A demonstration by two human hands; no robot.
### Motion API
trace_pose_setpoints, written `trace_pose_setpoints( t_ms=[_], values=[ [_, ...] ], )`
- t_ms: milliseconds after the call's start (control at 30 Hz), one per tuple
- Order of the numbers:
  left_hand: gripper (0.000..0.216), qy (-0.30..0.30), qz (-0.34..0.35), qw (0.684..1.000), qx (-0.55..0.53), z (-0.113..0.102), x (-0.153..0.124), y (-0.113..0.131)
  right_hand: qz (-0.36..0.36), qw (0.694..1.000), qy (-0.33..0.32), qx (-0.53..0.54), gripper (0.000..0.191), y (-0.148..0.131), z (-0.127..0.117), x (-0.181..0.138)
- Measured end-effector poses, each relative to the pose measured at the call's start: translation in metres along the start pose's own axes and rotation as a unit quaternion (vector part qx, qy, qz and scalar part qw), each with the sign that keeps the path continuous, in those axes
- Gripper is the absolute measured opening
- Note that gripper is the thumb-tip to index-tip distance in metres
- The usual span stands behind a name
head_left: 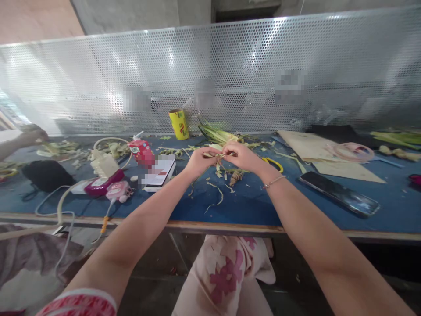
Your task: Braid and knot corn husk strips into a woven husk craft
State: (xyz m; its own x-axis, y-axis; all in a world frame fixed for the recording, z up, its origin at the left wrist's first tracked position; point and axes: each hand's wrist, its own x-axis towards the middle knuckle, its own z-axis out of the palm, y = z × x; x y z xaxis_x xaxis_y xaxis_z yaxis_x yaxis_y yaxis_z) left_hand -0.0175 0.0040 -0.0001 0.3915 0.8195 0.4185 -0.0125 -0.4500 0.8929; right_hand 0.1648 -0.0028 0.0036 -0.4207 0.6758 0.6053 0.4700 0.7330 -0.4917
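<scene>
My left hand [201, 161] and my right hand [246, 157] meet over the blue table, fingertips pinched around a thin pale-green plant strip [219, 156]. Its knotted or folded middle sits between my thumbs, partly hidden by the fingers. Just behind my hands lies a pile of long green and yellowish leaves [219, 135]. Below them rest a brownish ridged piece of plant [236, 177], a thin curled strip [215, 197] and small scraps. A yellow loop [274, 164], perhaps a scissors handle, shows beside my right wrist.
A yellow roll [179, 124] stands near the perforated metal screen [230, 66]. On the left are a red carton [142, 152], a phone on a white box [161, 171], chargers with cables [108, 180] and another person's hand [33, 135]. Rightward lie a dark phone [338, 193] and cardboard [305, 149].
</scene>
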Motion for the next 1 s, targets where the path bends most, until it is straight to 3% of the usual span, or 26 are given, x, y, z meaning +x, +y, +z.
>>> trace_pose_setpoints(
  t_ms=[233, 500, 633, 867, 1000],
  values=[
    [0.02, 0.032, -0.003, 0.999, 0.025, 0.0, 0.0, 0.002, 0.065, 0.997, -0.038, 0.001, 0.017, -0.006, 0.0, -0.002],
    [0.013, 0.112, -0.004, 0.99, 0.09, -0.003, 0.002, 0.0, 0.11, 0.989, 0.057, 0.077, 0.016, -0.005, 0.006, 0.002],
    [0.011, 0.148, 0.003, 0.978, 0.146, -0.002, 0.0, 0.001, 0.115, 0.985, 0.054, 0.118, 0.011, -0.011, 0.009, 0.005],
    [0.012, 0.154, 0.022, 0.963, 0.218, -0.002, -0.002, 0.003, 0.093, 0.982, 0.01, 0.166, 0.014, -0.014, 0.013, 0.006],
    [0.009, 0.142, 0.035, 0.964, 0.222, -0.003, -0.002, 0.001, 0.092, 0.983, 0.024, 0.158, 0.013, -0.014, 0.017, 0.006]
  ],
)
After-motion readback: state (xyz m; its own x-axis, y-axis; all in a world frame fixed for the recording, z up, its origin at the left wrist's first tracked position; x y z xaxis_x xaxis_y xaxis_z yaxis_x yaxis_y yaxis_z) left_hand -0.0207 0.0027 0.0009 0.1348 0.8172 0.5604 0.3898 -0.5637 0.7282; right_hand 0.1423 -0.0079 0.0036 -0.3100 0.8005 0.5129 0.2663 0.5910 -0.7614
